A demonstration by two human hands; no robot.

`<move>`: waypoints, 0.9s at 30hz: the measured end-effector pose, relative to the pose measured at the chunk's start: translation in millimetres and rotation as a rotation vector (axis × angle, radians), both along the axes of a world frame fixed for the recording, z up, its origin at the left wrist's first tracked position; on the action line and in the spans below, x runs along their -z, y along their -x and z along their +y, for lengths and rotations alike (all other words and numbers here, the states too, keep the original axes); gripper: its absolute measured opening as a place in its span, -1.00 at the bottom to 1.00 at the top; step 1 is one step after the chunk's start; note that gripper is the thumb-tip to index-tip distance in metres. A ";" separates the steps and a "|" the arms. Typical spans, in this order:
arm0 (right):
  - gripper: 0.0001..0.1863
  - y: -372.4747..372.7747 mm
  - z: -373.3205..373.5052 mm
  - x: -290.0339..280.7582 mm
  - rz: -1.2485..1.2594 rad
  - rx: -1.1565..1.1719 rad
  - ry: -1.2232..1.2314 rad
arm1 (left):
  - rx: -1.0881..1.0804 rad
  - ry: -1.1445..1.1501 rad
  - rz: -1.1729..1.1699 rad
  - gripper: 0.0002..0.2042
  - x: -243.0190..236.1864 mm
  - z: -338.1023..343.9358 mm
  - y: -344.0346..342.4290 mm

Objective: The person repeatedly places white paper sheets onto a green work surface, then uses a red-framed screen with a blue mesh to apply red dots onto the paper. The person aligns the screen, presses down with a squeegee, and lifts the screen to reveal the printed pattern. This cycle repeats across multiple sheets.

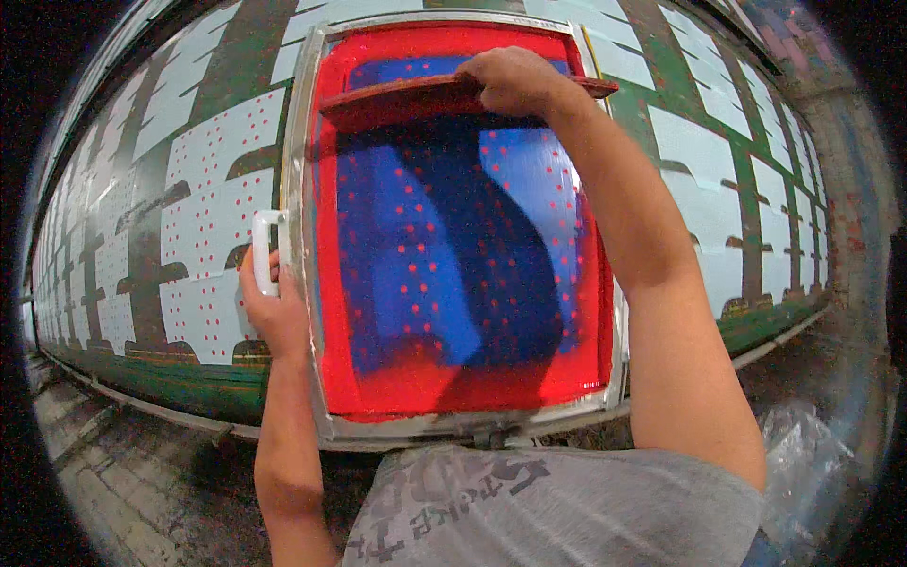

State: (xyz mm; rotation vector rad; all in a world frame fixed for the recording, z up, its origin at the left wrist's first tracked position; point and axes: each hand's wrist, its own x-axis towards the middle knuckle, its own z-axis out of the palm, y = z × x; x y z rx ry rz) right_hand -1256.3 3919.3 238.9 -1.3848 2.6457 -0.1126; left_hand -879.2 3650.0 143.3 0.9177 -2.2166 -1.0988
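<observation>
A screen-printing frame [304, 370] lies in front of me, with red ink around the border of its blue mesh [402, 283]. Rows of small red dots show on the mesh. Near the frame's far end, my right hand [520, 83] grips the top edge of a red-stained squeegee [397, 104], which spans most of the frame's width. My left hand [276, 317] is closed around a white handle [262, 248] on the frame's left side. The shadow of my right arm falls across the mesh, and the squeegee's lower edge is hard to make out.
Pale cut fabric pieces [203, 222] with red dots lie on the long green table [203, 387] to the left. Plain pale pieces [694, 151] lie to the right. Clear plastic wrap [798, 454] sits at the lower right, past the table edge.
</observation>
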 end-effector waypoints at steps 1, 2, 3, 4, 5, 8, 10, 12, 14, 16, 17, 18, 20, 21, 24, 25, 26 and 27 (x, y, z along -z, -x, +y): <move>-0.56 -18.3 4.2 -1.1 0.005 -0.015 0.021 | 0.000 0.011 -0.003 -0.44 0.7 -0.5 -0.2; -0.58 -36.8 5.6 -1.9 0.036 -0.026 -0.033 | -0.002 0.021 -0.004 -0.45 1.0 -1.7 -0.4; -0.56 -55.5 9.8 -4.3 0.011 -0.031 -0.037 | 0.001 0.023 0.005 -0.45 1.7 -2.6 -0.5; -0.53 -76.7 15.5 -5.9 -0.016 -0.026 -0.060 | 0.003 0.010 0.039 -0.48 2.8 -2.8 -0.9; -0.51 -97.0 21.0 -7.9 -0.042 -0.034 -0.066 | 0.019 0.030 0.047 -0.47 3.9 -3.3 -1.3; -0.59 -154.9 33.7 -10.0 -0.061 0.006 -0.076 | 0.025 0.038 0.072 -0.45 7.1 -5.0 -1.8; -0.64 -192.4 44.9 -10.7 -0.080 0.035 -0.072 | 0.033 0.001 0.089 -0.44 8.2 -6.5 -1.9; -0.62 -227.5 53.2 -10.0 -0.075 0.062 -0.110 | 0.051 0.000 0.091 -0.44 8.3 -8.4 -2.3; -0.57 -262.7 63.0 -10.2 -0.077 0.054 -0.073 | 0.051 0.042 0.100 -0.45 8.9 -8.8 -2.1; -0.55 -296.1 70.6 -10.2 -0.090 0.068 -0.065 | 0.047 0.061 0.106 -0.46 9.9 -8.5 -1.5; -0.55 -313.4 74.3 -10.5 -0.102 0.081 -0.077 | 0.045 0.064 0.107 -0.46 10.4 -8.6 -1.2; -0.57 -332.8 79.0 -11.7 -0.089 0.085 -0.013 | 0.041 0.068 0.110 -0.46 10.9 -8.6 -0.9; -0.54 -367.8 85.6 -13.3 -0.095 0.119 -0.003 | 0.042 0.067 0.112 -0.47 11.4 -9.3 -0.6; -0.52 -383.5 88.6 -14.4 -0.090 0.125 0.025 | 0.037 0.058 0.108 -0.48 11.4 -9.8 -0.6; -0.54 -422.8 96.3 -16.2 -0.058 0.142 0.053 | 0.050 0.051 0.077 -0.47 11.3 -11.5 -0.2; -0.54 -431.5 97.6 -16.5 -0.035 0.142 0.073 | 0.044 0.073 0.077 -0.46 11.6 -11.9 -0.1; -0.53 -438.1 97.6 -16.1 -0.002 0.141 0.086 | 0.040 0.095 0.077 -0.46 12.4 -12.0 0.4; -0.53 -442.0 97.2 -15.8 0.015 0.134 0.098 | 0.035 0.108 0.066 -0.45 13.3 -12.7 1.3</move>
